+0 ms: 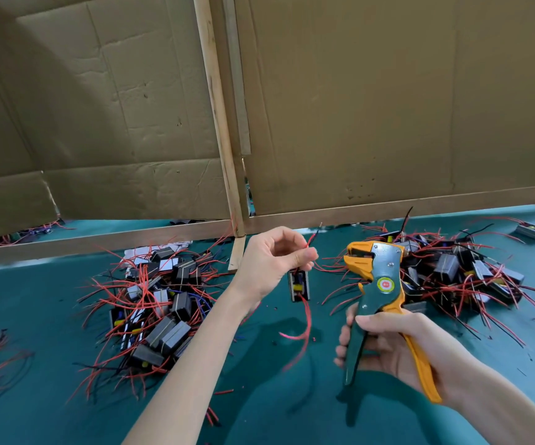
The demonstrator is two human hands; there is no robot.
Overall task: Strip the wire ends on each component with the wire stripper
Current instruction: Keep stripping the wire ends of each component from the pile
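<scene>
Head: left hand (pixel 271 263) pinches thin red wire (pixel 307 244).

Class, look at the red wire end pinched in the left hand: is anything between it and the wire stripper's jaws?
Nothing visible. The red wire end in the left hand faces the wire stripper in the right hand across open air.

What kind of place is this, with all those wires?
Probably a small workshop or factory bench. Piles of little black components with red wires cover a green table, cardboard walls screen it off, and the right hand holds a wire stripper.
</scene>
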